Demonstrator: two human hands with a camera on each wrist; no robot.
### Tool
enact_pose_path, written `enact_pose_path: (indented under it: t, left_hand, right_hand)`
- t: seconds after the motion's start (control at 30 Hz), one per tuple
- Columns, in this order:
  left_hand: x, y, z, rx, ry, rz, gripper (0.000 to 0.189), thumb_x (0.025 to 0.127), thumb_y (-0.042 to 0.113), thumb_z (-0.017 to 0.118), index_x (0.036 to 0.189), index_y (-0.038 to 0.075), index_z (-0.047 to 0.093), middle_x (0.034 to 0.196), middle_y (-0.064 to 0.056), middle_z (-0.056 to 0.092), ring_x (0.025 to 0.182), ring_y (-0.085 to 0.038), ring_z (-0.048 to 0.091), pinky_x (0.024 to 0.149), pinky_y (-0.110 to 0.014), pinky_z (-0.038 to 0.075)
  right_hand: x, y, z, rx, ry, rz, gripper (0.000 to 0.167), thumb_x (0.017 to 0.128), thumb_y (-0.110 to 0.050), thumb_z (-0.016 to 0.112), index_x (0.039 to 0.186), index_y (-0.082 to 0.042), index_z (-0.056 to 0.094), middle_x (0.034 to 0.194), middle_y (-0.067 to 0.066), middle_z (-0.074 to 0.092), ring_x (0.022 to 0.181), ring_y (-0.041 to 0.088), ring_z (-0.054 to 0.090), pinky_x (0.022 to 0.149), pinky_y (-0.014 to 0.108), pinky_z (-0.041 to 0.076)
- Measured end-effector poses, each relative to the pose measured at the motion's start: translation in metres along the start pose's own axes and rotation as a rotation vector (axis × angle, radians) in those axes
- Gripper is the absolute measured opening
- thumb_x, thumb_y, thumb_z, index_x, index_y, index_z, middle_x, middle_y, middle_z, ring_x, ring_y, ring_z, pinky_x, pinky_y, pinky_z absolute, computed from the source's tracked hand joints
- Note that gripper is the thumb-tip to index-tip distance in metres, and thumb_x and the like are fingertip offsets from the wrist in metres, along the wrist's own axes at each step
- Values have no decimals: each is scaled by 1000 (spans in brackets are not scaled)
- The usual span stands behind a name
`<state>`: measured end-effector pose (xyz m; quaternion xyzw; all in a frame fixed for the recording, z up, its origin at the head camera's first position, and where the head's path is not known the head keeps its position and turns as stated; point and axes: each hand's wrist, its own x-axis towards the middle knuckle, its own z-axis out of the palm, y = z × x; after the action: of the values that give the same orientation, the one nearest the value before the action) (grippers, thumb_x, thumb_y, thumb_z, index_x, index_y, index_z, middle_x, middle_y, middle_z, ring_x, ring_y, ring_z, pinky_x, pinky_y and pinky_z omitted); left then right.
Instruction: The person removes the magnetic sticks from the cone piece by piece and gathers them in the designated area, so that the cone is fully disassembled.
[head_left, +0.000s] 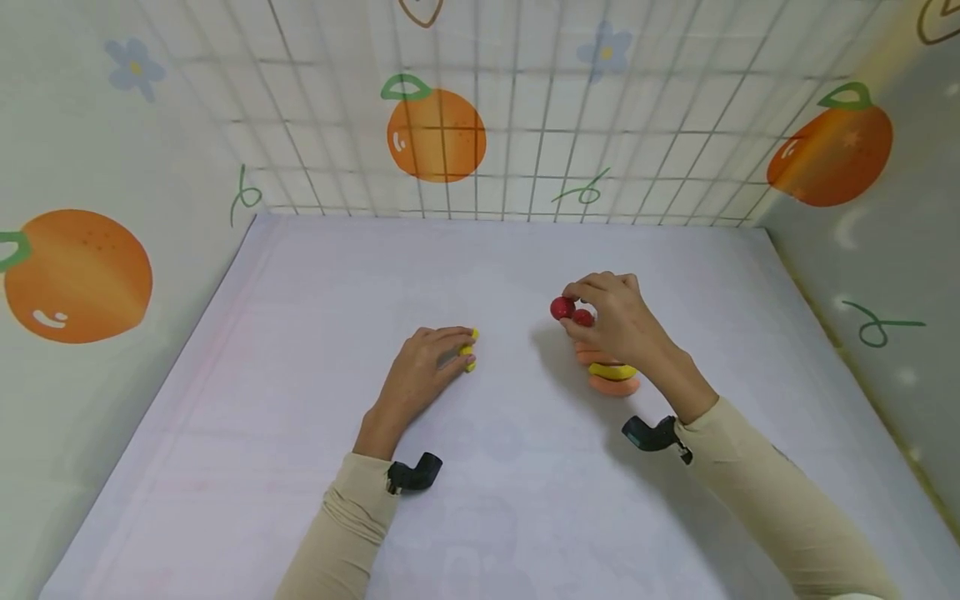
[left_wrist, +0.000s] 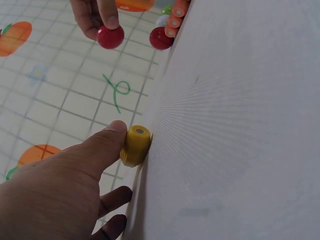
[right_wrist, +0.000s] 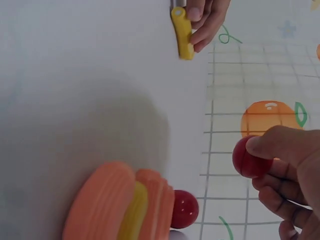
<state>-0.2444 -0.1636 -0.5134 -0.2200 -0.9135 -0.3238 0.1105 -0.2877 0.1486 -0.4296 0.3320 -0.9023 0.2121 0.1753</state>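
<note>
In the head view my left hand [head_left: 415,375] pinches a yellow magnetic rod between thumb and fingers, close to the tabletop. The left wrist view shows this yellow rod [left_wrist: 135,146] with a round metal spot on its end, the thumb against it. Further right, my right hand [head_left: 618,321] holds a red ball [right_wrist: 247,157] by thumb and fingertips, raised off the table. Below that hand lie orange curved rods [head_left: 613,387] with a yellow one [head_left: 613,371] between them. A second red ball [right_wrist: 184,209] sits beside these rods, apart from the held ball.
Behind the rods, a white ball [left_wrist: 162,21] and a green ball [left_wrist: 166,10] are partly visible. The pale tabletop [head_left: 300,300] meets a cloth wall [head_left: 510,108] printed with a grid and oranges. Small wrist cameras [head_left: 416,472] sit at both cuffs.
</note>
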Motion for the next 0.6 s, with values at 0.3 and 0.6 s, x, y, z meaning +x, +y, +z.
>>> enact_pose_path:
  t: [0.3, 0.6]
  left_hand:
    - [1, 0, 0, 9, 3, 12, 34, 93, 30, 73, 124, 14, 72, 134, 6, 63, 113, -20, 56, 94, -39, 45]
    - [1, -1, 0, 3, -2, 7, 34, 93, 31, 73, 124, 15, 72, 134, 8, 63, 113, -20, 56, 94, -40, 45]
  right_hand:
    - [4, 11, 6, -14, -77, 54, 26, 81, -17, 83, 101, -5, 73, 99, 8, 69, 97, 27, 59, 82, 46, 31]
    - [6, 17, 13, -36, -150, 109, 28, 84, -19, 81, 107, -5, 72, 104, 9, 69, 103, 28, 57, 86, 48, 31]
